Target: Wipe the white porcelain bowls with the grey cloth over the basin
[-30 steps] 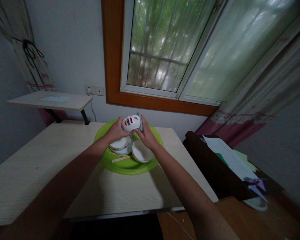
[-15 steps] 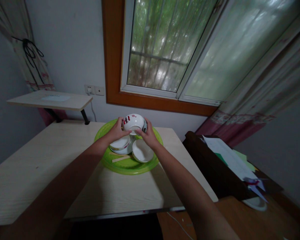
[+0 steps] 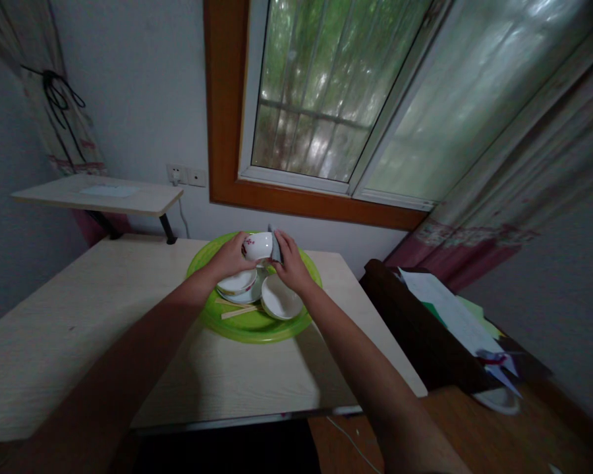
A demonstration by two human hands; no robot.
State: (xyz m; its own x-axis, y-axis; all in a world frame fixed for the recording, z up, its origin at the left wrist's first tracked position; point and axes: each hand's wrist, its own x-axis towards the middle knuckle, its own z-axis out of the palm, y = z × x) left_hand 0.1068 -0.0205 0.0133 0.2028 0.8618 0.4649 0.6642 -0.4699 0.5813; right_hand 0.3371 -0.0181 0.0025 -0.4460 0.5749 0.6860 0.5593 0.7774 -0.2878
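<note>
A white bowl with a red pattern is tilted on its side above a green basin. My left hand is closed on the bowl's left side. A grey cloth is in my right hand, which presses it to the bowl's right side; the fingers partly hide it. Below the hands, in the basin, another white bowl lies at the right. A further bowl rests on a plate at the left, and pale chopsticks lie in front.
The basin stands on a light wooden table. A small raised shelf stands at the table's back left. To the right is a dark cabinet with papers on it. Behind are a window and a wall socket.
The bowl has turned in my hands, its base no longer facing me. My right hand and the cloth have shifted along its right side, and more of the cloth shows.
</note>
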